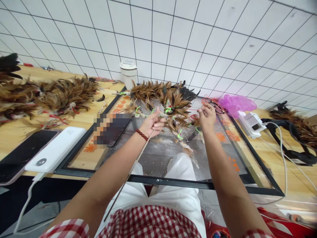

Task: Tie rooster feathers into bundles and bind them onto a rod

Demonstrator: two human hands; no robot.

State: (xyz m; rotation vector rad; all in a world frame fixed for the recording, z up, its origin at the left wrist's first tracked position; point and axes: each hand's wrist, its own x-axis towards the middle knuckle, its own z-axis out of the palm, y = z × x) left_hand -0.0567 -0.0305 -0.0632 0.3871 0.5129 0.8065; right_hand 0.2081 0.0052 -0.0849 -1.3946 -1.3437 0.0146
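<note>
My left hand [151, 125], with a beaded bracelet at the wrist, is closed around a long thin stick [126, 177]. The stick slants down toward my lap. Just beyond that hand lie brown and black feathers [177, 100] with bright green ties among them. My right hand [208, 117] is raised at the right of the feathers, its fingers curled in a pinch. A fine red thread [193, 109] runs from the feathers toward its fingertips. Several small feathers [188, 148] lie on the glass below.
Under my hands is a black-framed glass panel [170, 181]. On the left are a phone [27, 148], a white power bank [58, 148] and feather bundles [64, 94]. A lidded white container [128, 76] stands behind. A purple bag [237, 104], white charger [252, 125] and black strap [287, 145] lie right.
</note>
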